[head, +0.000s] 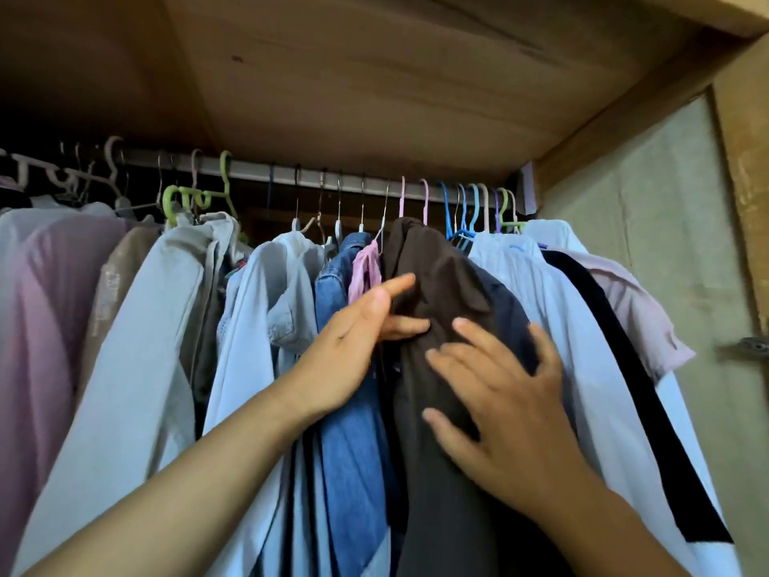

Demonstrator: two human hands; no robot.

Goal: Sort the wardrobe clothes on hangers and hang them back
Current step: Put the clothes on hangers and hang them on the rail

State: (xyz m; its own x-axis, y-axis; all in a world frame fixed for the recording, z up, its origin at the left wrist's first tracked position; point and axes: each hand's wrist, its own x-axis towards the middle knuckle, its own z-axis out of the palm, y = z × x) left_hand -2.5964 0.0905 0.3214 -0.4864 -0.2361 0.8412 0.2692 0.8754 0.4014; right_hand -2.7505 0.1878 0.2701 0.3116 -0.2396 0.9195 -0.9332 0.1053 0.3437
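A dark brown garment (432, 276) hangs from the metal rail (316, 177) in the middle of the wardrobe. My left hand (353, 339) lies against its left edge with straight fingers, between it and a blue denim shirt (349, 431). My right hand (499, 393) rests flat on the brown garment's front, fingers spread. A pink garment (366, 272) shows just above my left hand. Light blue shirts (258, 310) hang to the left, and a pale blue shirt with a black stripe (582, 326) hangs to the right.
Several coloured hangers crowd the rail's right end (478, 206), with green (183, 202) and white hangers (112, 160) at the left. A lilac garment (37, 326) hangs far left. The wooden wardrobe top (374, 77) is overhead and the side wall (649, 226) stands at the right.
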